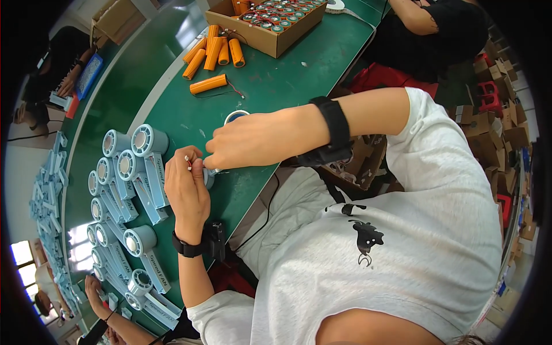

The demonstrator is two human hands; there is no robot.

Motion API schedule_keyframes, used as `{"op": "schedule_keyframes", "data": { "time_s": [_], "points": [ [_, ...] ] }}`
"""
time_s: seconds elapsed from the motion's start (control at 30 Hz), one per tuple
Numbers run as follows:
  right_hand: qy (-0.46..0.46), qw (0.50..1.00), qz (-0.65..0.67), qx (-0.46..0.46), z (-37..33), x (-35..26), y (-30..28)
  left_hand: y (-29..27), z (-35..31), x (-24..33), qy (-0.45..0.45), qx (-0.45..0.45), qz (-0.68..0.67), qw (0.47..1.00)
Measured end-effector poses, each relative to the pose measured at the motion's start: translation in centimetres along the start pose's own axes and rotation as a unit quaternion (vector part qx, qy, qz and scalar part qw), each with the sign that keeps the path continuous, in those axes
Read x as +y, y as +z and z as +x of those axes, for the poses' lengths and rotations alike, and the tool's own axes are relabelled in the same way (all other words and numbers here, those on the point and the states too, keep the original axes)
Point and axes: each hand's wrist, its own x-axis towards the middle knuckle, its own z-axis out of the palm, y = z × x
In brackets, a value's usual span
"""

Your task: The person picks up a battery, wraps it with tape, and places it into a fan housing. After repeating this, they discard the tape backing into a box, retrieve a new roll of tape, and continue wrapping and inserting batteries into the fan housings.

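My left hand is closed, its thumb and fingers pinched together. A small white connector with red wires pokes out between them. Close against it, my right hand has its fingers bent and pressed together; whatever they hold is hidden. Just past my left thumb, part of a light blue fan shows under both hands. A roll of tape sits partly covered behind my right hand. To the left of my left hand, several light blue handheld fans lie in rows on the green table.
Orange cylindrical batteries with wires lie loose at the far side, beside a cardboard box full of them. A blue tray and a long heap of light blue parts lie farther left. Other people work nearby. Cartons stand at right.
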Motion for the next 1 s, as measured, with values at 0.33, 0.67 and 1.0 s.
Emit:
{"op": "schedule_keyframes", "data": {
  "time_s": [0.33, 0.67, 1.0],
  "points": [
    [0.029, 0.985, 0.163, -0.046, 1.2, 2.5, 0.3, -1.4, -0.6, -1.2, -0.066, -0.042, -0.083, 0.993],
    [0.206, 0.897, 0.387, 0.049, 1.4, 2.6, 2.0, -2.7, 1.9, 0.7, -0.172, -0.16, -0.093, 0.967],
    [0.143, 0.91, 0.388, 0.006, 2.0, 5.1, 2.5, -1.8, 3.7, 1.4, -0.228, -0.195, -0.045, 0.953]
  ]
}}
